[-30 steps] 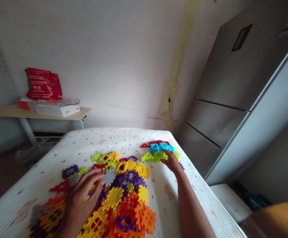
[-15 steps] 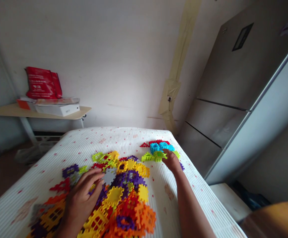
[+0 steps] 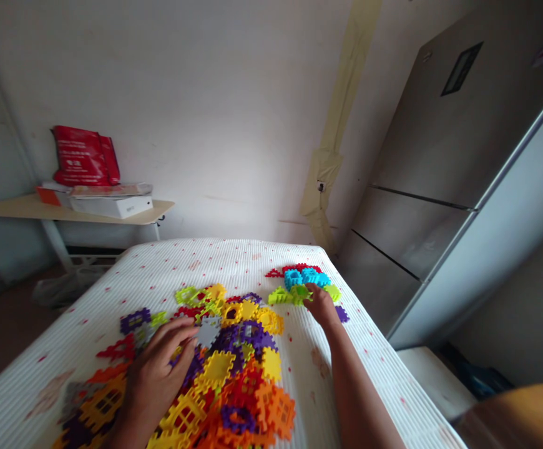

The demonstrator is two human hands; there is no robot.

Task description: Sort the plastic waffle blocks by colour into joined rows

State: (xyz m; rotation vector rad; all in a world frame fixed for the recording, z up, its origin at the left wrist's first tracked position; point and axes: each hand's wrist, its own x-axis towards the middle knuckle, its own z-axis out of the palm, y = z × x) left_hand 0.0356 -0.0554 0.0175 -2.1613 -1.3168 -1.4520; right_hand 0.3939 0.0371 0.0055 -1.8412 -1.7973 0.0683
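Wide head view. Tall grey metal fridge (image 3: 424, 143) stood on the right, close beyond the edge of the white ribbed cover with red dots (image 3: 234, 259). Light wooden desk (image 3: 0, 209) at far left carried a glossy red plastic bag (image 3: 79, 156) on a white cardboard box (image 3: 112, 206). Wall behind had a yellowish tape strip (image 3: 344, 93) running down around a socket (image 3: 321, 186).

Mixed heap of coloured plastic tiles (image 3: 218, 369) filled the near left of the cover. Left hand (image 3: 156, 368) lay over its left part, half-open, thumb apart from fingers, nothing seen in its grasp; fingertips were just beside a flat grey toothed plastic plate (image 3: 207, 333).

Right hand (image 3: 321, 302) was at the smaller group, fingers bent over the right part of the bright-green toothed plastic pieces (image 3: 301, 293). Palm side faced away, so can't tell if it had hold of one. Cyan hollow plastic blocks (image 3: 293, 279) sat just behind, red plastic pieces (image 3: 299, 269) behind those, purple toothed tile (image 3: 341, 313) right of the wrist.

Left hand and forearm hid some heap tiles; bottom edge cut the heap off. Blurred brownish-yellow shape (image 3: 528, 411) at lower right, possibly fabric.
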